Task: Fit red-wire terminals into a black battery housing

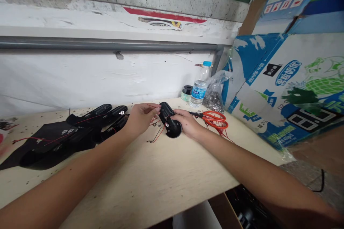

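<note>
A black plastic housing (168,112) with a rounded lower end is held tilted between my two hands, just above the table. My right hand (186,121) grips its right side, thumb against the middle. At the upper left edge, the fingers of my left hand (142,116) are pinched together on the housing; whether they also hold a thin wire cannot be made out. Red and black wires (158,135) trail below it to the left. Close by my right hand lie orange-handled scissors (215,118), their blades partly behind the fingers.
Several similar black housings (91,114) with red wires lie at the left on a black sheet (43,136). A water bottle (199,87), a tape roll (186,94) and a bag of small parts (215,96) stand at the back. Cartons (285,78) border the right side.
</note>
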Demonstrator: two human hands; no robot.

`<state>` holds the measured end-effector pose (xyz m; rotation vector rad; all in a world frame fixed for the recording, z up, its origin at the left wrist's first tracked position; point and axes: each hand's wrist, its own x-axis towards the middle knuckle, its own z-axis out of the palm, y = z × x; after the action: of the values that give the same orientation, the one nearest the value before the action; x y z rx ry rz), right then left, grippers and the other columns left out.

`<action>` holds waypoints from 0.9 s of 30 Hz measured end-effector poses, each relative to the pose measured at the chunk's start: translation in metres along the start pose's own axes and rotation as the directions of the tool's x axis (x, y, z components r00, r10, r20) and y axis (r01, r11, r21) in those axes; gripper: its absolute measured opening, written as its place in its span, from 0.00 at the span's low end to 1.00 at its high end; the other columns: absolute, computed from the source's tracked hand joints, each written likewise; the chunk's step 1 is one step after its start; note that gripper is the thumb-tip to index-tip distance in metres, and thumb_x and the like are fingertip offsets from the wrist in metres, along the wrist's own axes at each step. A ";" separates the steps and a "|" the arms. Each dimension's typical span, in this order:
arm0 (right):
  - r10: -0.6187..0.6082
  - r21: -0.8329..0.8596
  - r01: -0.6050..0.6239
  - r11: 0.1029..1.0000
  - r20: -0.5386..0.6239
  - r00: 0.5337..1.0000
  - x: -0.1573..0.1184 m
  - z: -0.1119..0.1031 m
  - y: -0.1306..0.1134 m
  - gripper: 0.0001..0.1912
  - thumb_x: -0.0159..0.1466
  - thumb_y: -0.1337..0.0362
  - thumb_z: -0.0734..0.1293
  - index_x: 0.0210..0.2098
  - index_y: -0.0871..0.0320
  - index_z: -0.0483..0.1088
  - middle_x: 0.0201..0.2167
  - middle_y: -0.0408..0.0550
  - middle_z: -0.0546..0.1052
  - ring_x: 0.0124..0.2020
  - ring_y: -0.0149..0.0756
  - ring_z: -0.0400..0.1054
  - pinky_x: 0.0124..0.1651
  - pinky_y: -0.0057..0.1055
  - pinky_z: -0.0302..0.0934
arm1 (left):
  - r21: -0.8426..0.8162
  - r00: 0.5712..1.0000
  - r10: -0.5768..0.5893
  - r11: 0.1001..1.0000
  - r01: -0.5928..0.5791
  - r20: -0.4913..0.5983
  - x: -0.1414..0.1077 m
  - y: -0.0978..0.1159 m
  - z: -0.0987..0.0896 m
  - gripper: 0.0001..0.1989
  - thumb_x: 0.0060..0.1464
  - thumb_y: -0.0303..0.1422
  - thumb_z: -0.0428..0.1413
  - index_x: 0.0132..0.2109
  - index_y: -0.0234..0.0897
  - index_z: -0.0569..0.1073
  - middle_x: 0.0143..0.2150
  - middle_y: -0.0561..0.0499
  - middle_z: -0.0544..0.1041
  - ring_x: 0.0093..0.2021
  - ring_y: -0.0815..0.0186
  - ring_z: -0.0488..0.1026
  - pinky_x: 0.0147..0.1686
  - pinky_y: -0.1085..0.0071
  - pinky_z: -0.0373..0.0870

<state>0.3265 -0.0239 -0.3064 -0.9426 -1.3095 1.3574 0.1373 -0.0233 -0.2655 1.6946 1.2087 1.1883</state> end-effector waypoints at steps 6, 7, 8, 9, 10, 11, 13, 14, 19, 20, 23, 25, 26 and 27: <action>-0.017 -0.047 0.017 0.999 0.008 1.000 -0.001 0.001 -0.001 0.08 0.52 0.62 0.68 0.31 0.58 0.73 0.26 0.43 0.75 0.30 0.37 0.69 0.33 0.30 0.59 | -0.086 0.995 -0.097 0.992 0.094 -0.033 -0.001 0.003 0.003 0.07 0.53 0.33 0.62 0.37 0.34 0.82 0.32 0.46 0.82 0.31 0.67 0.75 0.30 0.71 0.72; -0.020 -0.052 0.020 0.998 0.001 1.000 -0.003 0.001 -0.002 0.09 0.52 0.62 0.68 0.32 0.58 0.72 0.27 0.43 0.75 0.31 0.37 0.69 0.33 0.30 0.60 | -0.099 0.993 -0.114 0.989 0.111 -0.026 -0.002 0.005 0.003 0.07 0.54 0.33 0.62 0.38 0.33 0.82 0.32 0.47 0.81 0.30 0.67 0.75 0.29 0.72 0.72; -0.022 -0.057 0.021 0.998 -0.006 1.000 -0.004 0.002 -0.004 0.10 0.52 0.62 0.68 0.34 0.57 0.72 0.28 0.42 0.75 0.31 0.36 0.69 0.34 0.30 0.60 | -0.109 0.991 -0.129 0.986 0.127 -0.015 -0.002 0.006 0.003 0.08 0.54 0.34 0.62 0.38 0.33 0.81 0.31 0.47 0.81 0.29 0.68 0.75 0.29 0.73 0.72; -0.022 -0.063 0.022 0.998 -0.012 1.000 -0.006 0.003 -0.006 0.12 0.52 0.63 0.68 0.36 0.56 0.72 0.29 0.41 0.76 0.32 0.36 0.69 0.35 0.30 0.60 | -0.113 0.990 -0.142 0.984 0.140 -0.007 -0.003 0.007 0.003 0.08 0.54 0.34 0.63 0.38 0.33 0.81 0.30 0.47 0.81 0.28 0.69 0.74 0.28 0.73 0.71; -0.025 -0.077 0.023 0.997 -0.015 1.000 -0.008 0.004 -0.009 0.13 0.52 0.63 0.68 0.38 0.56 0.71 0.29 0.41 0.75 0.32 0.36 0.69 0.36 0.30 0.60 | -0.115 0.988 -0.152 0.982 0.151 -0.002 -0.003 0.008 0.003 0.09 0.55 0.34 0.63 0.38 0.33 0.81 0.30 0.48 0.80 0.27 0.70 0.73 0.27 0.74 0.71; -0.032 -0.101 0.030 0.994 -0.013 0.999 -0.009 0.005 -0.011 0.13 0.52 0.64 0.67 0.38 0.55 0.71 0.30 0.40 0.75 0.32 0.35 0.68 0.36 0.30 0.60 | -0.116 0.987 -0.159 0.981 0.157 -0.001 -0.004 0.009 0.003 0.09 0.55 0.35 0.63 0.39 0.33 0.81 0.30 0.48 0.80 0.26 0.70 0.73 0.26 0.74 0.70; -0.054 -0.159 0.054 0.986 0.005 0.999 -0.011 0.005 -0.015 0.10 0.52 0.63 0.67 0.36 0.56 0.71 0.29 0.40 0.74 0.32 0.35 0.67 0.36 0.29 0.59 | -0.108 0.987 -0.161 0.981 0.158 -0.016 -0.004 0.010 0.002 0.09 0.55 0.36 0.63 0.38 0.33 0.81 0.30 0.47 0.81 0.26 0.70 0.72 0.26 0.74 0.70; -0.063 -0.184 0.066 0.981 0.022 0.998 -0.011 0.006 -0.017 0.08 0.53 0.63 0.66 0.34 0.57 0.71 0.29 0.40 0.73 0.33 0.35 0.67 0.37 0.30 0.59 | -0.096 0.988 -0.151 0.984 0.148 -0.025 -0.004 0.010 0.002 0.10 0.55 0.36 0.63 0.38 0.33 0.81 0.31 0.47 0.81 0.26 0.70 0.72 0.26 0.74 0.70; -0.057 -0.175 0.064 0.982 0.044 0.997 -0.011 0.006 -0.013 0.19 0.53 0.67 0.66 0.46 0.56 0.68 0.33 0.42 0.74 0.35 0.36 0.69 0.39 0.32 0.60 | -0.027 0.997 -0.068 0.997 0.067 -0.027 -0.002 0.003 -0.001 0.12 0.54 0.40 0.63 0.38 0.35 0.81 0.34 0.46 0.83 0.29 0.67 0.75 0.28 0.72 0.69; -0.051 -0.175 0.057 0.983 0.037 0.998 -0.012 0.007 -0.012 0.24 0.53 0.68 0.66 0.50 0.55 0.66 0.32 0.41 0.74 0.33 0.35 0.69 0.37 0.31 0.60 | -0.015 0.998 -0.058 0.998 0.057 -0.022 -0.001 0.001 -0.001 0.13 0.54 0.41 0.63 0.38 0.35 0.81 0.34 0.46 0.83 0.29 0.66 0.75 0.28 0.71 0.69; -0.036 -0.239 0.055 0.969 0.083 0.996 -0.015 0.008 -0.008 0.26 0.54 0.70 0.66 0.53 0.54 0.64 0.26 0.38 0.71 0.26 0.32 0.65 0.29 0.28 0.55 | 0.019 0.999 -0.035 0.999 0.035 -0.002 -0.001 -0.002 -0.002 0.15 0.53 0.43 0.62 0.37 0.34 0.81 0.33 0.47 0.82 0.28 0.67 0.73 0.28 0.70 0.69; -0.036 -0.285 0.073 0.956 0.135 0.990 -0.016 0.008 -0.005 0.22 0.55 0.70 0.65 0.50 0.55 0.66 0.23 0.36 0.69 0.22 0.29 0.60 0.26 0.27 0.51 | 0.029 1.000 -0.028 0.999 0.028 0.007 -0.001 -0.003 -0.001 0.15 0.53 0.44 0.62 0.37 0.34 0.80 0.32 0.47 0.82 0.28 0.67 0.73 0.28 0.70 0.69; -0.043 -0.298 0.086 0.951 0.148 0.988 -0.016 0.008 -0.004 0.21 0.55 0.71 0.65 0.49 0.54 0.66 0.23 0.36 0.68 0.21 0.29 0.59 0.26 0.27 0.50 | 0.033 0.999 -0.030 0.999 0.030 0.009 -0.001 -0.002 -0.001 0.15 0.53 0.44 0.62 0.36 0.34 0.80 0.32 0.47 0.81 0.28 0.67 0.73 0.28 0.70 0.69; -0.056 -0.309 0.101 0.946 0.151 0.987 -0.015 0.007 -0.002 0.21 0.56 0.71 0.65 0.49 0.54 0.65 0.23 0.35 0.67 0.21 0.28 0.59 0.26 0.27 0.50 | 0.036 0.999 -0.035 0.999 0.034 0.008 -0.001 -0.002 0.000 0.15 0.53 0.44 0.62 0.36 0.34 0.80 0.32 0.48 0.81 0.28 0.67 0.73 0.29 0.70 0.69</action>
<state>0.3228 -0.0404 -0.3050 -1.0092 -1.6910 1.1895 0.1363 -0.0242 -0.2673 1.6965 1.2554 1.1438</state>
